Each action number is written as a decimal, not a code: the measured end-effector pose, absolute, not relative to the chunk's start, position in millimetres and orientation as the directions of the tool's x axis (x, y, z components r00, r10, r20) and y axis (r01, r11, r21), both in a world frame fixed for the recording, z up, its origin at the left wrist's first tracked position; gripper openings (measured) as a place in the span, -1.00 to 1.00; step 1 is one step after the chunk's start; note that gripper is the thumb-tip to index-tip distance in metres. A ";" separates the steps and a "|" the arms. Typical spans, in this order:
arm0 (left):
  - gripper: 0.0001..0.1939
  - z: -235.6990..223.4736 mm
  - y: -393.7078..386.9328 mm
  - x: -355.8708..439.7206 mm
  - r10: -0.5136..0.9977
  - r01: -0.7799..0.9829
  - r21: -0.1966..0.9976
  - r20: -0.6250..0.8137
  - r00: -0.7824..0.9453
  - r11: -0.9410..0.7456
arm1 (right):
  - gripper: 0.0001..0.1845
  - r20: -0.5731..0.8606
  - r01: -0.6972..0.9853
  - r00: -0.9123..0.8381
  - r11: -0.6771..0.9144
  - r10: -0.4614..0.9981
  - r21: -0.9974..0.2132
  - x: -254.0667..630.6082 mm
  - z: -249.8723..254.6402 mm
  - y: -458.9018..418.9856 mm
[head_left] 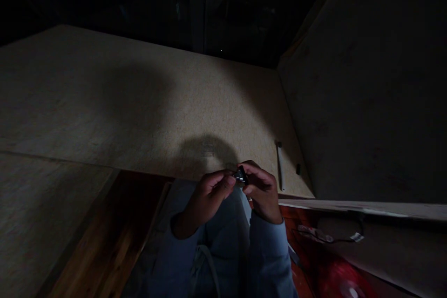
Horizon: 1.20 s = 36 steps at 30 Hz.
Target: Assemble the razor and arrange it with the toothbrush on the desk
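Just above my lap, at the front edge of the table, both hands meet around a small shiny black and silver piece (pixel 240 175) that looks like a binder clip; the dim light hides its detail. My left hand (pixel 211 194) is closed, thumb and index finger pinching its left side. On the other side, my right hand (pixel 262 190) grips the black part between thumb and fingers. To the right on the table lies a slim grey stick-like tool (pixel 281 166) with a dark end. Close by it is a small black piece (pixel 298 169).
The pale speckled tabletop (pixel 195 88) stretches ahead and to the left, with shadows on it. A grey panel (pixel 366 93) rises along the right side. Below right are a thin black cable (pixel 340 241) and a red object (pixel 344 277). Wooden boards (pixel 104 256) show at lower left.
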<state>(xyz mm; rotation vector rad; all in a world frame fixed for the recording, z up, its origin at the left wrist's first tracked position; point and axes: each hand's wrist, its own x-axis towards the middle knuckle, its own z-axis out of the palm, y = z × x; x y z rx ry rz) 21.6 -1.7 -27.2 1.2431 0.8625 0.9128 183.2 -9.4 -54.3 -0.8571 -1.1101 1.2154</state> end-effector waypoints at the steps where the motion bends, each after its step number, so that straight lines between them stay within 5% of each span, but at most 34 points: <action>1: -0.39 -28.0 -1.4 22.6 0.919 -0.095 0.992 -0.036 0.394 0.080 | -0.57 0.190 -0.271 0.003 0.183 0.982 -0.945 183.5 -54.2 -9.5; 13: -0.38 -28.4 -3.5 19.9 0.864 -0.122 0.972 -0.119 0.488 0.203 | -0.55 0.203 -0.294 0.062 0.213 0.977 -0.932 180.2 -54.2 -11.3; 27: -0.37 -26.7 -2.2 34.6 0.934 -0.185 0.968 -0.096 0.344 0.167 | -0.53 0.201 -0.272 0.126 0.229 0.971 -0.935 180.3 -59.5 -11.8; 36: -0.38 -27.0 2.3 22.4 0.860 -0.179 0.944 -0.159 0.485 0.276 | -0.56 0.176 -0.289 0.137 0.210 0.975 -0.934 175.9 -62.2 -9.9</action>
